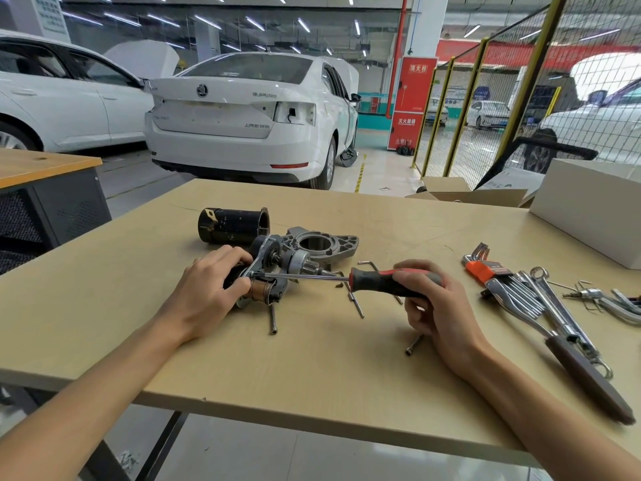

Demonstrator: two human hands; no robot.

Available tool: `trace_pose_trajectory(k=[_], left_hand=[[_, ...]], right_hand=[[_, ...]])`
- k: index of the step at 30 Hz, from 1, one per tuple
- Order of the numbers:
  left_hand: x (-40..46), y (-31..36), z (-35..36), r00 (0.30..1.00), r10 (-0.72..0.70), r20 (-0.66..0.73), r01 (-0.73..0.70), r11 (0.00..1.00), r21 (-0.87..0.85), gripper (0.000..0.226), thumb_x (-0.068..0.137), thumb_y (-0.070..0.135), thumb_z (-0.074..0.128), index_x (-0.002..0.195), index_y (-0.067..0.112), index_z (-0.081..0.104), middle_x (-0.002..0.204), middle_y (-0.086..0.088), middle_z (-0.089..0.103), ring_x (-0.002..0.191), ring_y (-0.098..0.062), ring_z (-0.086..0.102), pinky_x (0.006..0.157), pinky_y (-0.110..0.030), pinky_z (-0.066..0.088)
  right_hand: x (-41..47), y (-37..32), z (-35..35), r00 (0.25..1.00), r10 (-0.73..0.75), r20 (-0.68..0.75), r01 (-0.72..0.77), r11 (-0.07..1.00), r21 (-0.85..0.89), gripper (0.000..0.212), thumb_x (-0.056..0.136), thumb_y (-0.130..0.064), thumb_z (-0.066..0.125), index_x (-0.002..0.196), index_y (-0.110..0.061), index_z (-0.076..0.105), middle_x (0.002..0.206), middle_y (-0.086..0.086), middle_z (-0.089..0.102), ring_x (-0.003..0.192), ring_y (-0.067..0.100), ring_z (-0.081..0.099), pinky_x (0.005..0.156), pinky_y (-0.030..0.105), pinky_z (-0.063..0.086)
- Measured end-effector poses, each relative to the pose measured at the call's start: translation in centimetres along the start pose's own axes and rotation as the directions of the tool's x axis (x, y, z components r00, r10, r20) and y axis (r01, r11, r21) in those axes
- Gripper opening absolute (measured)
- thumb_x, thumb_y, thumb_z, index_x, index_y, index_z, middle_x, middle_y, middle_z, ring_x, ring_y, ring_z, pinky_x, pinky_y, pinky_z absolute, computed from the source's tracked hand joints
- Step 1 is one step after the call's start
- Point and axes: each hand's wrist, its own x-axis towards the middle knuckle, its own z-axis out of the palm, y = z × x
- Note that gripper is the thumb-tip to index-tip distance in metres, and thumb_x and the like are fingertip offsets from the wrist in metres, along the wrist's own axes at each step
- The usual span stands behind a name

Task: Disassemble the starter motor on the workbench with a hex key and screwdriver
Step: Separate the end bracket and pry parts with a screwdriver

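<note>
The left hand (208,289) grips the motor core (263,272); the right hand (430,300) holds the screwdriver (378,282). Keep the tip seated and the core pinned firmly.

Motor assembly (267,272) lies centre-left on worktop (312,359); cylindrical housing (234,225) behind it, end bracket (322,246) just to its right. Screwdriver (381,281) lies across to the right, tip at the assembly. Loose bolts (273,319) in front (one near right wrist). Hex key set (485,267) and wrenches (541,300) far right; box (586,210) behind them.
</note>
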Motion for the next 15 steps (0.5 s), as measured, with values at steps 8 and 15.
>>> trace_pose_trajectory(k=[8,15], left_hand=[[0.0,0.0,0.0,1.0,0.008,-0.008,-0.008,1.0,-0.001,0.06,0.072,0.056,0.031,0.105,0.017,0.062,0.094,0.006,0.056,0.087,-0.018,0.05,0.073,-0.031,0.029],[-0.07,-0.14,0.05,1.0,0.009,0.002,-0.009,1.0,-0.015,0.054,0.072,0.056,0.031,0.103,0.022,0.059,0.093,0.011,0.055,0.088,-0.017,0.05,0.075,-0.032,0.031]], right_hand=[[-0.07,0.04,0.11,1.0,0.024,-0.005,-0.024,0.999,-0.023,0.038,0.074,-0.047,0.077,0.084,-0.012,0.067,0.058,0.007,0.03,0.043,0.015,0.026,0.037,0.018,0.021],[-0.23,0.09,0.3,0.999,0.002,-0.044,-0.004,0.999,-0.042,0.041,0.089,-0.055,0.063,0.074,-0.017,0.063,0.048,-0.002,0.035,0.039,0.015,0.033,0.036,0.018,0.025]])
